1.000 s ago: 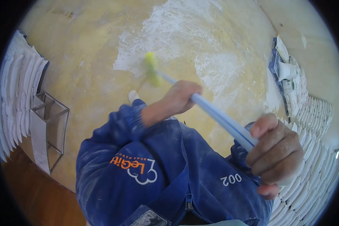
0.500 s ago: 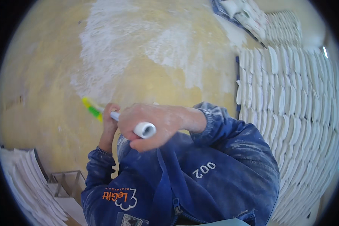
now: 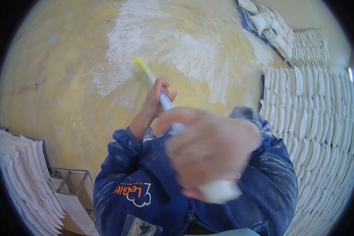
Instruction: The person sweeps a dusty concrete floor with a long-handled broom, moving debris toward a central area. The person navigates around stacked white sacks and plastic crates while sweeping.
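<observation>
A broom (image 3: pixel 166 102) with a white handle slants up in front of my body. Its yellow-green far end (image 3: pixel 139 63) is blurred, over the floor close to a white powder patch (image 3: pixel 122 43). Lower down the handle, my left hand (image 3: pixel 152 100) is closed loosely round it, some fingers partly extended. My right hand (image 3: pixel 212 143), smeared by motion and close to the camera, grips the top part, and the white handle end (image 3: pixel 221 192) sticks out beneath it. Both blue sleeves carry white dust.
Tall stacks of white sacks (image 3: pixel 303 118) fill the right side. More sacks lie on a blue pallet (image 3: pixel 249 21) at the far right. At the near left stand another sack stack (image 3: pixel 27 169) and a grey frame (image 3: pixel 72 171). White powder streaks the yellowish floor (image 3: pixel 67 106).
The broom's far end has swung right and away from me. My left hand has moved up and right along with it; my right hand has moved right and nearer my chest. The view has shifted slightly.
</observation>
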`<act>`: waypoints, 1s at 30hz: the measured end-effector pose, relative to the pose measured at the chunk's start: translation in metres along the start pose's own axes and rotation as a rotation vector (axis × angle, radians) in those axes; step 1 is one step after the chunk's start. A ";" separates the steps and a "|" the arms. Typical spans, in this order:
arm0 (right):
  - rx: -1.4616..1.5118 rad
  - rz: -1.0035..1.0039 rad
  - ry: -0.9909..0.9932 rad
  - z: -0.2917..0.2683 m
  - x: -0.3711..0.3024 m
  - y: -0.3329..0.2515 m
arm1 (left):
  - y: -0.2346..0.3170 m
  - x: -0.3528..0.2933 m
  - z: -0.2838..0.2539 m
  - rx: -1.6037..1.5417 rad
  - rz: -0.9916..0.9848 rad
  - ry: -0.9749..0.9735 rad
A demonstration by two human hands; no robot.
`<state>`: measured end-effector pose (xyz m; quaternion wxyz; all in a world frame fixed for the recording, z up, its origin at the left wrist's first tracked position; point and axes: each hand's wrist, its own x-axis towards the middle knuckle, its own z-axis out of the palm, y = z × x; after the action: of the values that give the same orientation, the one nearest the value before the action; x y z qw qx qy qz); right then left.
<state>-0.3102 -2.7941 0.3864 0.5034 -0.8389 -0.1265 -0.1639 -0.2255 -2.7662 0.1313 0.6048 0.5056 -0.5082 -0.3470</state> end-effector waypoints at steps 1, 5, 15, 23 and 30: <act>0.036 -0.109 0.085 -0.009 0.010 -0.005 | 0.011 -0.010 -0.022 0.063 -0.018 0.026; 0.453 0.009 0.093 -0.005 0.032 0.049 | -0.003 -0.061 -0.133 0.441 -0.254 0.073; 0.252 0.438 0.176 0.101 0.026 0.160 | -0.155 -0.115 -0.219 0.403 -0.147 0.041; -0.181 0.615 -0.075 0.042 0.051 0.135 | -0.192 0.027 -0.046 0.161 0.011 -0.027; -0.319 0.200 -0.046 -0.056 0.087 0.120 | -0.085 0.128 -0.066 0.250 0.125 0.051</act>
<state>-0.1938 -2.8952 0.3493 0.3750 -0.9199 -0.0264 -0.1120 -0.1225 -2.8896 0.0850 0.5702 0.5529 -0.5625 -0.2297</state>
